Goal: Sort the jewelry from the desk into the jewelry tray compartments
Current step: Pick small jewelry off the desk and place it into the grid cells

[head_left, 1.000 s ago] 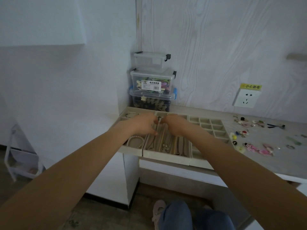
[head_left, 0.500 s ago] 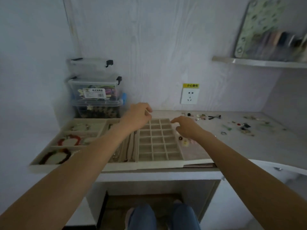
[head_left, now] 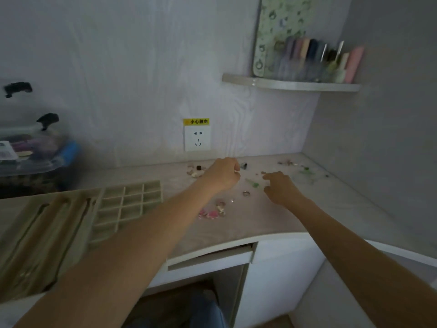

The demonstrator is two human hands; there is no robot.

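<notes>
Both bare arms reach out over the pale wood-grain desk (head_left: 319, 209), where small pieces of jewelry lie scattered. The left hand (head_left: 223, 174) is curled into a loose fist above the desk; whether it holds anything cannot be told from this blurred view. The right hand (head_left: 280, 187) hangs half open, its forefinger stretched toward the loose pieces, and nothing shows in its grip.

Between and below the hands lie a small silver ring (head_left: 246, 193), a green leaf-shaped piece (head_left: 254, 184) and a cluster of pink and white ornaments (head_left: 210, 213); more bits sit near the white wall socket (head_left: 197, 138) and toward the far right corner. The beige felt jewelry tray (head_left: 132, 204), its grid of small square compartments empty in this view, stands well apart on the left.

The main risk is the carry: each piece is tiny and the tray is a long reach away, so a weak pinch could drop one off the desk's curved front edge. The left forearm also passes low over the pink cluster and could sweep it.
</notes>
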